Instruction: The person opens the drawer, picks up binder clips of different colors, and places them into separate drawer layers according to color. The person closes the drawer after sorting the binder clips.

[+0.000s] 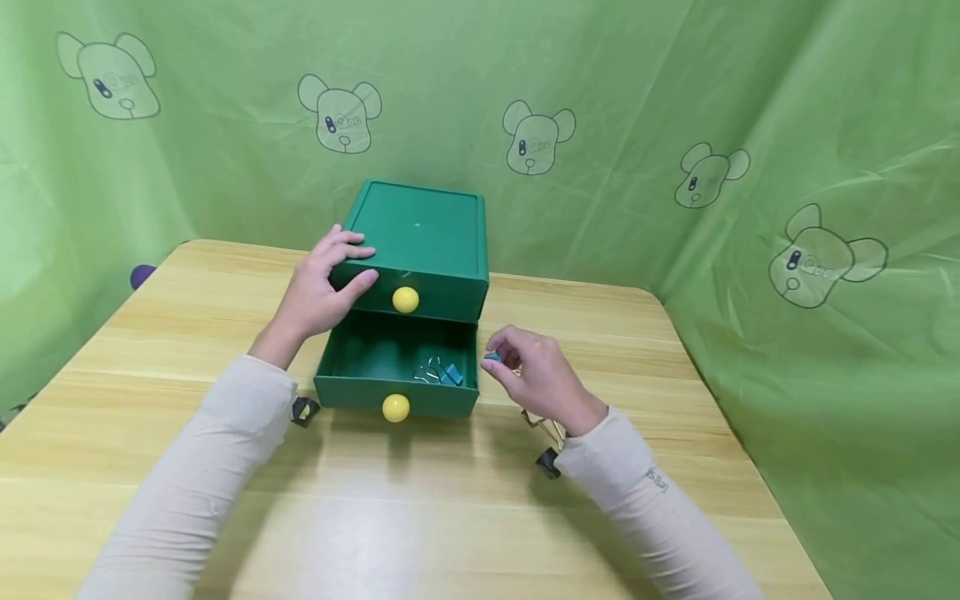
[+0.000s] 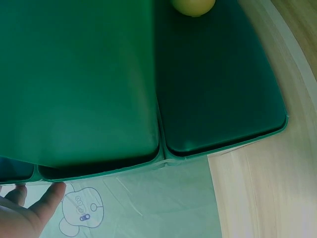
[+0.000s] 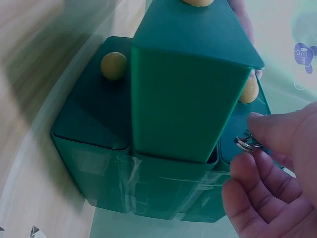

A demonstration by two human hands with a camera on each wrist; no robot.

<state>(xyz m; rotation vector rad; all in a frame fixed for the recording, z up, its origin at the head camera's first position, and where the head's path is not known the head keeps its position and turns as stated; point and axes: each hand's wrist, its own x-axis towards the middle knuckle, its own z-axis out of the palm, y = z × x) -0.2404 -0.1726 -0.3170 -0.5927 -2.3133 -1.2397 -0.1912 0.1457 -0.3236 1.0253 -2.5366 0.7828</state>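
A green drawer cabinet [image 1: 420,225] with yellow knobs stands on the table, its lower visible drawer [image 1: 360,392] pulled out. My left hand [image 1: 315,287] rests on the cabinet's upper left edge, fingers on top and thumb at the front. In the drawer lies a blue binder clip [image 1: 452,375] with silver wire handles. Just right of the drawer, my right hand [image 1: 543,371] pinches a small blue binder clip [image 1: 492,356] between thumb and fingers. In the right wrist view the silver wire handles [image 3: 246,143] of the pinched clip show at the fingertips.
On the wooden table [image 1: 420,517], a black binder clip [image 1: 304,411] lies left of the drawer. Another black clip [image 1: 548,463] and gold wire handles [image 1: 553,432] lie beneath the right wrist. A green curtain [image 1: 600,217] hangs behind and to the right.
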